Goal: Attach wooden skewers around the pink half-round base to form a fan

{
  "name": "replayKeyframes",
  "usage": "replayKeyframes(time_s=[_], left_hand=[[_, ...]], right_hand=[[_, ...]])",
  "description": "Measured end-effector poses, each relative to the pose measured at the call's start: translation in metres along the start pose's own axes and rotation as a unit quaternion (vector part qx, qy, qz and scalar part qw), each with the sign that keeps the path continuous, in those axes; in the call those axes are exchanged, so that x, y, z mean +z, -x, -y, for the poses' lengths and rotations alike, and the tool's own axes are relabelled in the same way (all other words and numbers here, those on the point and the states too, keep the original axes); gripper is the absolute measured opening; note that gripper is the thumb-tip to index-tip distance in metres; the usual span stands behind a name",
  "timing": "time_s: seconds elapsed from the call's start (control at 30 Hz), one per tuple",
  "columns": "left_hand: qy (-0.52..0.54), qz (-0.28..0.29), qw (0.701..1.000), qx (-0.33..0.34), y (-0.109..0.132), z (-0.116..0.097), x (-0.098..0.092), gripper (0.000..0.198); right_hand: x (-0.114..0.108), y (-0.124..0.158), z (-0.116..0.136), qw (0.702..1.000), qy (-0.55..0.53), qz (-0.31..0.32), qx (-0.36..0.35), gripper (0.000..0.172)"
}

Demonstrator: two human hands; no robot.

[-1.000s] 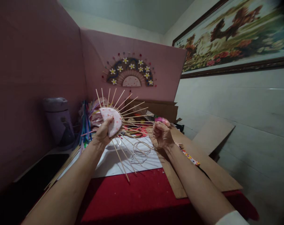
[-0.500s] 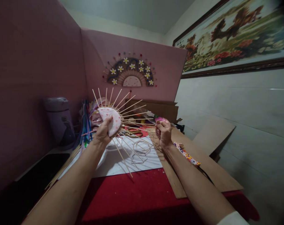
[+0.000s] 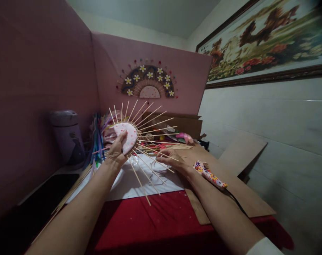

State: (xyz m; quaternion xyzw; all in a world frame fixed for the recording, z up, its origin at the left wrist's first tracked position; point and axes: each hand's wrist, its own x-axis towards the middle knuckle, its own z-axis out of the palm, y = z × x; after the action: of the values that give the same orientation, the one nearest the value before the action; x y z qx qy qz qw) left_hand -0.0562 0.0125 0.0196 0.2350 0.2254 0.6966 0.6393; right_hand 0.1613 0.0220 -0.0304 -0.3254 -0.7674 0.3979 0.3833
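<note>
My left hand (image 3: 117, 148) is closed around a half-round piece (image 3: 130, 136) covered in white cloth with pink dots, thumb on its face. Thin wooden sticks (image 3: 154, 122) fan out from its curved edge, where brown cord seems to run between them. My right hand (image 3: 171, 158) is behind the lower right sticks, its fingers bent and drawn together; anything pinched in them is hidden. One stick crosses in front of this hand. Below it, loops of thin cord (image 3: 157, 163) lie on the white sheet (image 3: 123, 187), partly covered.
A flower-patterned glue gun (image 3: 210, 176) with a black cable lies on cardboard (image 3: 238, 191) at right. Loose sticks (image 3: 177, 146), a pink item (image 3: 184, 137) and pipe cleaners (image 3: 96, 138) lie behind. A purple flask (image 3: 67, 136) stands left. A finished fan (image 3: 149, 76) hangs on the pink panel.
My right hand has moved left and down from beyond the stick tips to behind the lower sticks. The fan has turned slightly in my left hand. The glue gun shows more fully.
</note>
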Motion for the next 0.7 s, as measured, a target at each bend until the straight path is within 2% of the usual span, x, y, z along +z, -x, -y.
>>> replayKeyframes(time_s=[0.2, 0.4, 0.6, 0.7], left_hand=[[-0.011, 0.024, 1.0, -0.007, 0.002, 0.003, -0.001, 0.011], [0.005, 0.049, 0.998, -0.025, 0.001, 0.008, -0.003, 0.01], [0.008, 0.063, 0.997, -0.047, 0.008, 0.015, 0.003, 0.01], [-0.002, 0.081, 0.995, -0.062, 0.01, 0.019, 0.005, 0.013]], right_hand=[[0.008, -0.002, -0.01, 0.999, -0.008, 0.034, 0.023, 0.018], [0.025, 0.003, 0.003, 0.994, 0.024, 0.096, 0.055, 0.013], [0.033, 0.008, 0.015, 0.994, 0.052, 0.086, 0.029, 0.006], [0.034, 0.009, 0.016, 0.994, 0.074, 0.077, 0.035, 0.01]])
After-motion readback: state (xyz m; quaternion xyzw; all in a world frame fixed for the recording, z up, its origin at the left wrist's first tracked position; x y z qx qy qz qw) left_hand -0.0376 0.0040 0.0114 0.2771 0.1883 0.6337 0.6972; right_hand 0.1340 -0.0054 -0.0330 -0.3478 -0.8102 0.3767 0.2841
